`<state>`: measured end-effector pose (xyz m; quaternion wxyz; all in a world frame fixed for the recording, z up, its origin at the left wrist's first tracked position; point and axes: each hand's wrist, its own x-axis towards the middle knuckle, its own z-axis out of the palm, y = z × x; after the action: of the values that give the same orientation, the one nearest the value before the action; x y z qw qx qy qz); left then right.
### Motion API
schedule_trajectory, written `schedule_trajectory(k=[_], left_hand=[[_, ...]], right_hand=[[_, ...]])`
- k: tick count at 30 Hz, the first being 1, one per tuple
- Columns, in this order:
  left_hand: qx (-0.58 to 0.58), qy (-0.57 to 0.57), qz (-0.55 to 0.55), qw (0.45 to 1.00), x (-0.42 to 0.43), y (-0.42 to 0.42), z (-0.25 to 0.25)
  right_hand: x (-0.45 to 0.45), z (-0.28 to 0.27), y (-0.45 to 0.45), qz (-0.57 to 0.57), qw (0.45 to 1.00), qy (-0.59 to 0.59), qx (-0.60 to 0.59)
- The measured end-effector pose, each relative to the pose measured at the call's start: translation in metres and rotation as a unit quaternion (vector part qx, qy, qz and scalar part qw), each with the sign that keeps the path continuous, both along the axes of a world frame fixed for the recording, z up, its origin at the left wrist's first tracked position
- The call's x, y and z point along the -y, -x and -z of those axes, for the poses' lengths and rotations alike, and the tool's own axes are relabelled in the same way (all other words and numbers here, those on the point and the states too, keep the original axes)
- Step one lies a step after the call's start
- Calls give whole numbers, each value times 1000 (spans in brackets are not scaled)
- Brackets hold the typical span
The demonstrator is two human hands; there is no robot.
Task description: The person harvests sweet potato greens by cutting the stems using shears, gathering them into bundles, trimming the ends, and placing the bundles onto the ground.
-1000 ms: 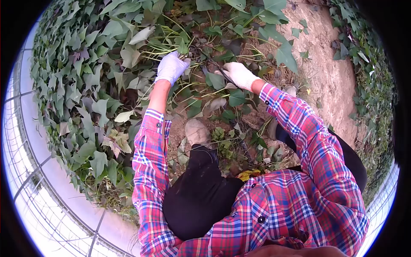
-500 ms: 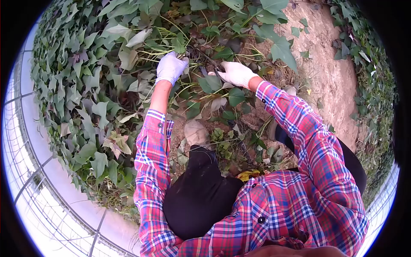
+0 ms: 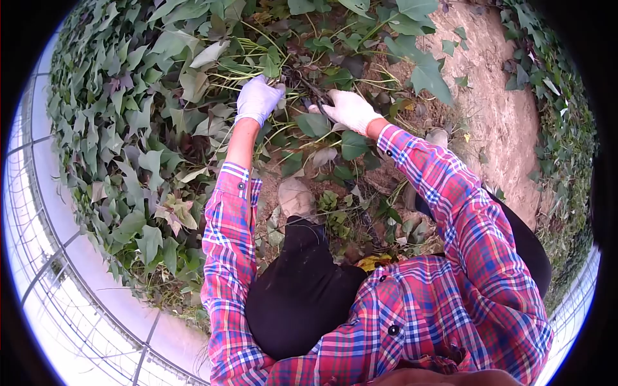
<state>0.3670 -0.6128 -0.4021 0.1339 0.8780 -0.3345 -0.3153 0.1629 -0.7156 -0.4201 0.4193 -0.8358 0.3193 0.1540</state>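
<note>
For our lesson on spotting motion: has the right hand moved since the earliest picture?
Yes: the right hand has shifted slightly left, farther from the bare soil strip.

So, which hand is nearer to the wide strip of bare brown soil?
Right: the white-gloved right hand is left of the soil strip; the lavender-gloved left hand is farther left, by green stems.
</note>
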Motion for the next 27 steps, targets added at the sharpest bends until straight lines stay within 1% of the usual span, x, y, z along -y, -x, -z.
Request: schedule_trajectory(k=[3,4,6,8,11,14,17,19,20,21,23,24,26,27], left_hand=[[-5,-10,-7,1000,0,-2,6],[-1,1,-1,1000,-1,-3,9],[-2,5,2,1000,-2,-3,8],[-2,9,6,1000,-1,-2,6],[30,-11,9,999,1,-1,6],[-3,-9,2,1000,0,-1,7],[-1,-8,4,1000,2,-1,6],[-6,-20,-3,1000,4,-1,7],[-8,-19,-4,1000,6,0,3],[-11,-22,-1,1000,7,1,-1],[-13,-27,0,1000,6,4,-5],[-4,-18,4,1000,5,5,-6],[8,-9,8,1000,4,6,-7],[2,-10,-1,1000,3,7,-6]], right_hand=[[-6,6,11,38,998,-15,45],[-8,9,13,38,998,-17,44],[-10,5,16,73,996,-27,49],[-7,5,12,71,996,-37,42],[-1,4,1,64,996,-51,31],[4,4,-4,49,997,-55,23],[3,21,2,50,997,-30,53],[3,31,11,32,991,-8,131],[2,30,18,26,988,3,153],[0,16,20,24,988,4,152],[3,-16,23,87,984,-8,155],[7,-26,21,102,978,31,179],[18,-23,10,162,950,113,240],[28,-22,5,165,954,112,224]])
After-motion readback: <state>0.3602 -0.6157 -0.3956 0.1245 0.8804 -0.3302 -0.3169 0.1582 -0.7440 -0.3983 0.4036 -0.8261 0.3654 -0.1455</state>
